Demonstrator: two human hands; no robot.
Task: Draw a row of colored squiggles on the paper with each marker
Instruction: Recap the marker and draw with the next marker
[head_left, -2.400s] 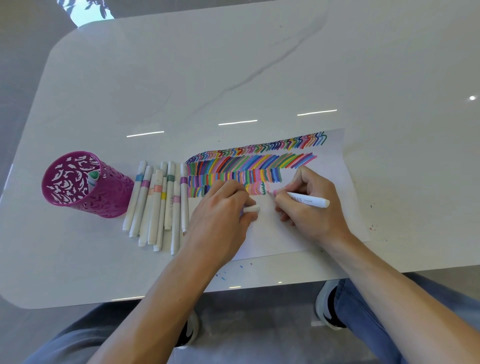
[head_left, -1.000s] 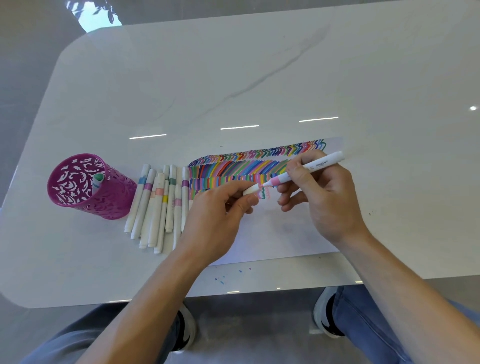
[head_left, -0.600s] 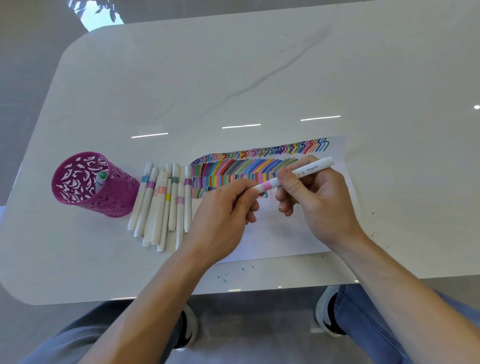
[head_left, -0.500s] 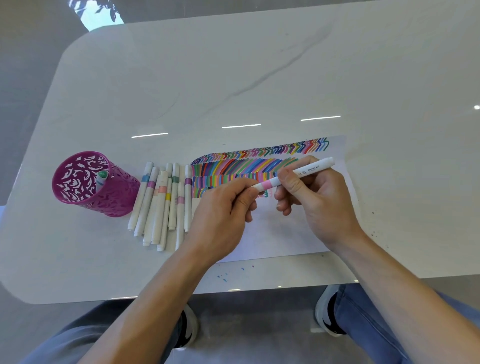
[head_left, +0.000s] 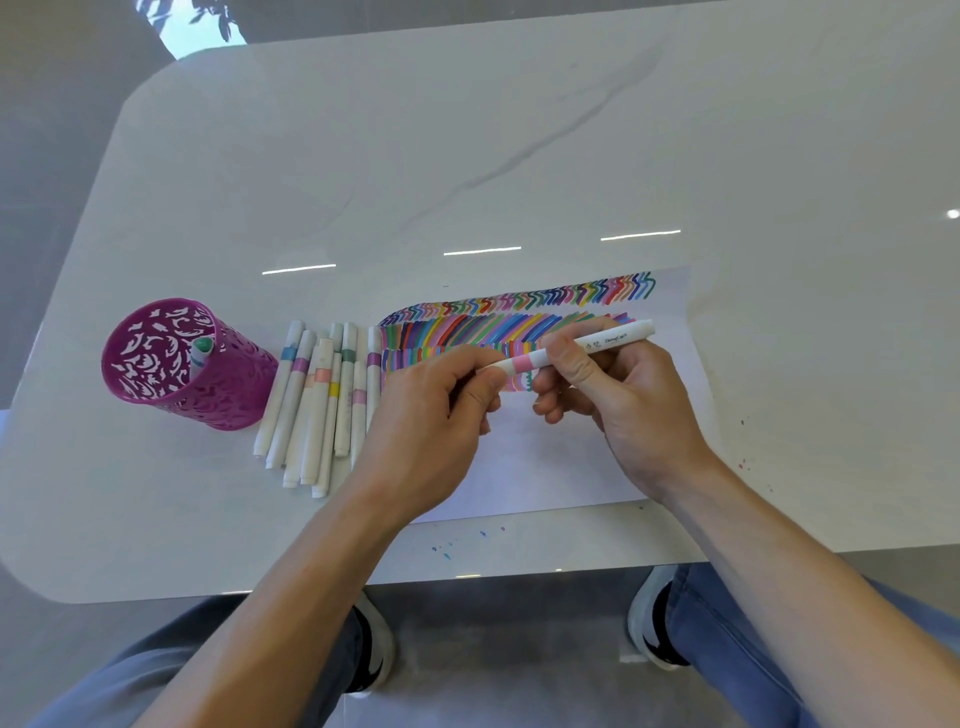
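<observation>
Pink-banded marker hangs just above the paper, right hand gripping its barrel, left hand pinching the capped end. Light, stiff, smooth plastic, I'd say; best held mid-barrel, fingers snug.

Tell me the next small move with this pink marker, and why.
Probably lay the pink-banded marker beside the row of markers: its cap looks on, and both the left hand and right hand hold it above the paper.

Small print on the marker is too blurred to read.
</observation>
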